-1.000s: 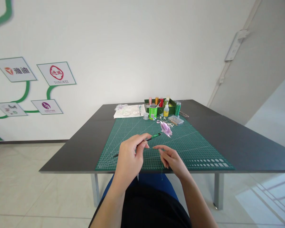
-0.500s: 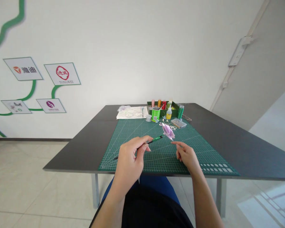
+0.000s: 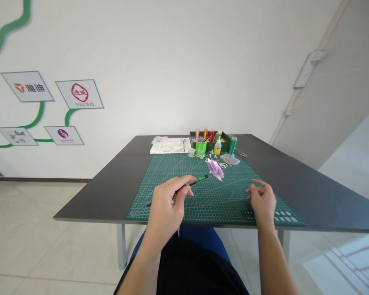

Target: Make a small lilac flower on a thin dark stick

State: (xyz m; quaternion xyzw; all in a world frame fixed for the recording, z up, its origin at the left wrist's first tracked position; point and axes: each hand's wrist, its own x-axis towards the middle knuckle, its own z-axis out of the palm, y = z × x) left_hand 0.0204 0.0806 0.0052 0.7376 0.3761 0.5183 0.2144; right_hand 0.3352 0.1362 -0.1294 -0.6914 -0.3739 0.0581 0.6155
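My left hand is closed in a pinch around a thin black-and-green stick. Its dark rear end pokes out on the left, behind the hand. A lilac flower appears at the far tip of the stick, above the cutting mat; whether the two are joined is too small to tell. Over the right part of the green cutting mat, my right hand is apart from the flower. Its index finger points left and the other fingers are loosely bent, with nothing visible between them.
White-handled scissors and a clear plastic case lie behind the flower. Further back are a green can, a glue bottle, a green box with thread spools, a green spool and papers.
My right hand has drawn away from the flower, to the right. The flower has turned a little and shifted slightly left, while my left hand keeps its grip nearly in place.
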